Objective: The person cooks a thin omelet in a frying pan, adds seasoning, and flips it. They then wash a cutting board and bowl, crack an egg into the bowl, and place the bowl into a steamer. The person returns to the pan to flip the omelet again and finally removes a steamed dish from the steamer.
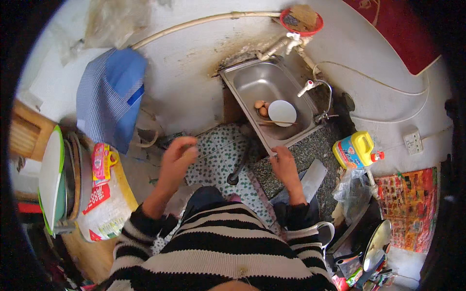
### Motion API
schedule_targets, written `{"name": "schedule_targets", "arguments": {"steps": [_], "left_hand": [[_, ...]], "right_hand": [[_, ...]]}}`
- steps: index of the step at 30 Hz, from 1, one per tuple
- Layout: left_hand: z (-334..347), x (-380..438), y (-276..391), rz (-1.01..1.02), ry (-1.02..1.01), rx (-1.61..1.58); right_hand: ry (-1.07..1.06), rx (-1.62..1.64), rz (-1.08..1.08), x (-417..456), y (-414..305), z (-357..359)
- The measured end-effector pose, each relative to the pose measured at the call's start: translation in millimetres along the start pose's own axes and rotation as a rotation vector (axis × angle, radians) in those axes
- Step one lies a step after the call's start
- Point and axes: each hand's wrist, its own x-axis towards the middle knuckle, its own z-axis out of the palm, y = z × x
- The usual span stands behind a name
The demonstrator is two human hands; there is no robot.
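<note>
My left hand (pixel 178 160), slightly blurred, is raised over the floor with its fingers loosely bent and nothing in it. At the near corner of the stainless steel sink (pixel 240 112) is my right hand (pixel 285 167), holding nothing; whether its fingertips touch the rim I cannot tell. Several brown eggs (pixel 263 111) lie in the basin against a white bowl (pixel 282 112). A pair of wooden chopsticks (pixel 267 122) lies across the bowl's near side. Beyond my right wrist, a cleaver (pixel 315 178) with a broad blade rests on the speckled stone counter (pixel 267 176).
A tap (pixel 324 98) stands at the sink's right edge. To its right is a yellow detergent jug (pixel 353 149) beside a clear plastic bag (pixel 351 189). On the left are a hanging blue cloth (pixel 113 98), several stacked lids or boards (pixel 62 178) and a white sack (pixel 109 207).
</note>
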Motion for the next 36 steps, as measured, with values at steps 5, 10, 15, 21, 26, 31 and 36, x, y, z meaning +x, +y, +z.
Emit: {"name": "schedule_targets", "arguments": {"steps": [5, 10, 15, 21, 26, 31, 36], "left_hand": [[114, 145, -23, 0.085, -0.549, 0.346], [205, 310, -111, 0.151, -0.679, 0.858], [249, 405, -219, 0.144, -0.685, 1.005], [286, 421, -258, 0.261, -0.809, 1.316], [284, 436, -316, 0.297, -0.976, 1.24], [296, 452, -317, -0.043, -1.012, 1.127], [299, 473, -290, -0.469, -1.053, 0.826]], "right_hand": [[0.013, -0.029, 0.16, 20, 41, -3], [0.067, -0.075, 0.412, 68, 46, -16], [0.355, -0.052, 0.51, 134, 75, -25], [0.592, -0.081, 0.625, 217, 81, -55], [0.544, -0.143, 0.642, 237, 96, -53], [0.561, -0.263, 0.586, 242, 98, -53], [0.515, -0.301, 0.564, 238, 98, -57]]}}
